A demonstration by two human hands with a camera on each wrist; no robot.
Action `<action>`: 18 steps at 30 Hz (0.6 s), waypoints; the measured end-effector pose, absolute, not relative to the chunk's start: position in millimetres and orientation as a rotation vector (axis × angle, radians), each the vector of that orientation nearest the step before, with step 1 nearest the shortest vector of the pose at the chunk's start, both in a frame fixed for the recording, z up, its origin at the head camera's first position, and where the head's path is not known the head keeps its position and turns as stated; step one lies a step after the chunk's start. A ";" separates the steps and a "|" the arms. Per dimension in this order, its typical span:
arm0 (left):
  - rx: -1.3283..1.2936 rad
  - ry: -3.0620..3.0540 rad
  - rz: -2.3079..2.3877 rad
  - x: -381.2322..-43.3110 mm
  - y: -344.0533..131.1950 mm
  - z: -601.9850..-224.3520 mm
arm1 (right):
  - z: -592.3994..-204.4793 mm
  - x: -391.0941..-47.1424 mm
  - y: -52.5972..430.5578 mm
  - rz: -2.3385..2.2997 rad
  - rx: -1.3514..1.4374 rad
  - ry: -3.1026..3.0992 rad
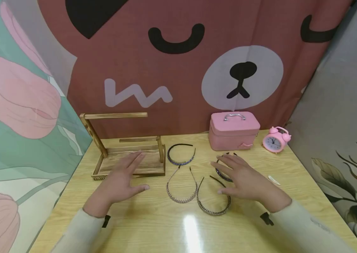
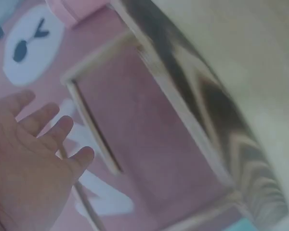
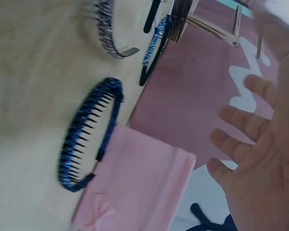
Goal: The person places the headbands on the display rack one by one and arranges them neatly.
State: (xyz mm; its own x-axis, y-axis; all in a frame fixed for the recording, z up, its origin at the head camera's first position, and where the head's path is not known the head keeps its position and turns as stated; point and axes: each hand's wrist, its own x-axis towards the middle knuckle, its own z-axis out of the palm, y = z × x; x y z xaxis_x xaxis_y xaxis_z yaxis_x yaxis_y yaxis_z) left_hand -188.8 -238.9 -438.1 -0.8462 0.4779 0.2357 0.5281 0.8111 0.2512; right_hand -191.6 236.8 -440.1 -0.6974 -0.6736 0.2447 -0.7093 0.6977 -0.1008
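My left hand point(image 1: 119, 182) hovers with spread fingers and holds nothing, overlapping the front of a wooden rack point(image 1: 162, 151) with a tray base and horizontal bars in the head view. The left wrist view shows the same hand point(image 2: 29, 163) beside the rack's dark-grained side point(image 2: 202, 86). With fingers extended, my right hand point(image 1: 244, 179) is also free of any object. It partly hides a dark blue toothed headband point(image 1: 224, 176), which shows fully in the right wrist view. Between the hands lie a blue-black headband point(image 1: 180, 163), a pinkish zigzag headband point(image 1: 181, 201) and a silvery dark headband point(image 1: 213, 213).
A pink case point(image 1: 235, 135) with a metal handle stands at the back right, beside a pink alarm clock point(image 1: 273, 143). A small white clip point(image 1: 273, 180) lies right of my right hand. Behind the wooden table point(image 1: 153, 225) hangs a bear-print curtain point(image 1: 181, 70).
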 end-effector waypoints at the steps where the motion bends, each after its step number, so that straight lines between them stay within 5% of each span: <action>1: -0.751 -2.844 -0.493 -189.6 -244.7 -440.5 | -442.6 -190.1 238.6 0.297 1.105 -2.726; 18: -0.140 -2.855 -0.824 -211.0 -345.3 -475.1 | -484.7 -211.8 275.9 0.708 0.822 -2.826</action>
State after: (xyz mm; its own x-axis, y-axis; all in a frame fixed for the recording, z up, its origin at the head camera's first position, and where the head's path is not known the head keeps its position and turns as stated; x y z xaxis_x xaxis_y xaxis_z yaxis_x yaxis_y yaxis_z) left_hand -211.0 -345.3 -475.1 -0.9817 0.0436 0.1854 0.1357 0.8433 0.5201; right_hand -211.8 275.9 -484.7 -0.8465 -0.4786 0.2331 -0.5320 0.7440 -0.4043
